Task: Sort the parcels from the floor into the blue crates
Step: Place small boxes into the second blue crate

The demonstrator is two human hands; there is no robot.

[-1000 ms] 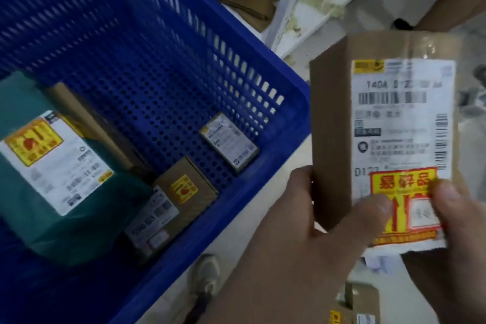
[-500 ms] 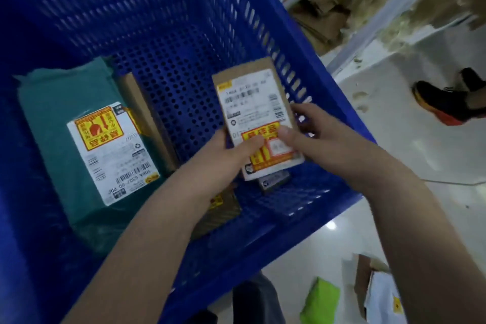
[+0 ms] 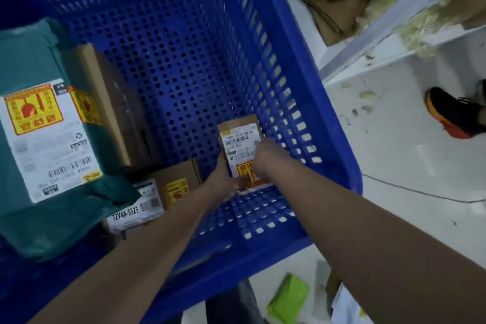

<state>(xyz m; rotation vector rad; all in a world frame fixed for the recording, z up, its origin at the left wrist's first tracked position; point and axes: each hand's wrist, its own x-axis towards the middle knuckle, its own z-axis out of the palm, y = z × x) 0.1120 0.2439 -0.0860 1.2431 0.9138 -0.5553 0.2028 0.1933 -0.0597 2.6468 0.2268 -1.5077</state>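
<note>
1. White flooring [image 3: 394,152] runs along the right side, strewn with pale scraps, with a shelf frame [image 3: 394,16] holding flattened cardboard at the top and a black-and-orange shoe [image 3: 452,113] near the right edge.
2. Filling most of the view, a blue perforated crate [image 3: 334,123] stands on that floor.
3. Inside the crate on the left lies a green bagged parcel [image 3: 31,60] with a white shipping label and a yellow-red fragile sticker.
4. A tall brown box [image 3: 110,102] leans just beside the green parcel.
5. Below it sits a smaller brown box [image 3: 178,179] with a label reading "12V4A-5525".
6. Both forearms reach down into the crate, holding a small cardboard parcel [image 3: 240,137] low against the right wall.
7. The left hand [image 3: 223,181] grips its lower left edge with curled fingers.
8. The right hand [image 3: 263,158] closes over its right side, thumb on the label.
9. A lime-green packet [image 3: 289,300] lies on the floor below the crate.
</note>
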